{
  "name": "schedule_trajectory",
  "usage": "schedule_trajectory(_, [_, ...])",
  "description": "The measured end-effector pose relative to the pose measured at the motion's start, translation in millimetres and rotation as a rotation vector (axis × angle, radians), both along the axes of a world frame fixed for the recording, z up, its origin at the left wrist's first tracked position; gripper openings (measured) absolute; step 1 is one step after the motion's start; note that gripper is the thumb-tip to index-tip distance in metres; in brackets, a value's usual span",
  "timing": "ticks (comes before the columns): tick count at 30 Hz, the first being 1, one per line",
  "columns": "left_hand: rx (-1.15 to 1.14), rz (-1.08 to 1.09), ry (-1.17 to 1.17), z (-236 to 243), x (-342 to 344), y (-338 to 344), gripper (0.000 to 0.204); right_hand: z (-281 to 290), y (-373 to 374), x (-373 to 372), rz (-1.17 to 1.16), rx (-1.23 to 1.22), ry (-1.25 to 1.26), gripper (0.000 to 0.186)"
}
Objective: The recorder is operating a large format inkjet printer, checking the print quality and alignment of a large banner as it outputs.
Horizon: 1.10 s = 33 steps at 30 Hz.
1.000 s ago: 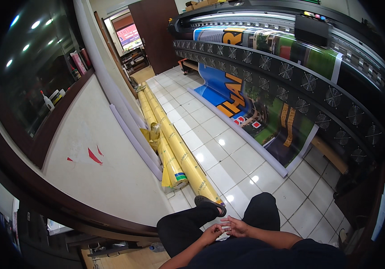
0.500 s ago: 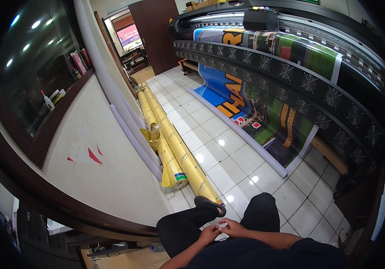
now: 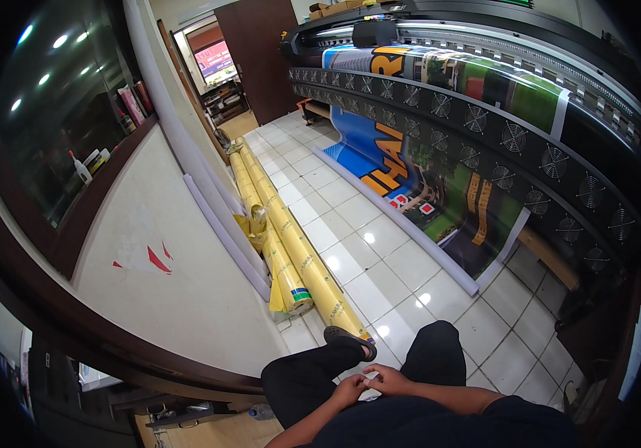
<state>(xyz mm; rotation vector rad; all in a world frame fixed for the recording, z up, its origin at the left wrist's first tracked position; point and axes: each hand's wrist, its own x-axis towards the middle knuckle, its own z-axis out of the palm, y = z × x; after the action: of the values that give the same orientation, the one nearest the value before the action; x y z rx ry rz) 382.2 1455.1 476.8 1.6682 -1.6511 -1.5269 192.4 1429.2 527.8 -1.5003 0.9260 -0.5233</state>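
Low in the picture, my left hand (image 3: pixel 350 388) and my right hand (image 3: pixel 386 379) rest together over my lap between my dark-trousered legs (image 3: pixel 434 347), fingers curled and touching. Whether anything small is between them I cannot make out. My sandalled foot (image 3: pixel 352 340) is beside the lower end of long yellow-wrapped rolls (image 3: pixel 313 287) lying on the white tiled floor (image 3: pixel 410 257).
A wide-format printer (image 3: pixel 514 138) stands at right, its printed banner (image 3: pixel 388 160) hanging down onto the floor, with a pale rolled edge. Pale rolls (image 3: pixel 220 239) lean along the left wall below a dark window (image 3: pixel 55 89). A brown door (image 3: pixel 261 56) stands beside a doorway at the back.
My right hand's fingers, more spread a second ago, have curled in toward my left hand. The printer's dark carriage has travelled leftward along its rail.
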Motion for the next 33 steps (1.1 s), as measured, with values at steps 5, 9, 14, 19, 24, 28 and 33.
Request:
schedule_trajectory(5, [0.009, 0.023, 0.032, 6.9, 0.4, 0.7, 0.029, 6.3, 0.2, 1.5, -0.011, -0.023, -0.030, 0.041])
schedule_trajectory(9, [-0.007, 0.010, 0.031, 7.0, 0.0, 0.0, 0.030, 3.4, 0.8, 1.6, -0.013, 0.032, -0.056, 0.039])
schedule_trajectory(14, [0.005, 0.015, 0.033, 0.5, 1.3, 1.4, 0.029, 5.7, -0.7, 1.3, 0.012, 0.085, -0.060, 0.039])
schedule_trajectory(19, [-0.013, -0.008, 0.026, 10.7, -0.1, 1.0, 0.027, 1.7, 0.0, 3.4, -0.053, 0.020, -0.032, 0.040])
schedule_trajectory(24, [0.019, -0.072, -0.031, 39.1, -4.8, -3.2, 0.027, -2.1, -1.3, 1.8, -0.057, 0.032, -0.014, 0.041])
schedule_trajectory(28, [0.038, -0.062, -0.007, 42.4, -4.6, -1.4, 0.025, -3.9, -2.6, 2.4, -0.054, 0.072, -0.010, 0.040])
schedule_trajectory(33, [0.093, -0.021, 0.125, 41.5, -3.6, -1.3, 0.022, -10.6, -4.2, 1.9, -0.068, 0.077, -0.046, 0.039])
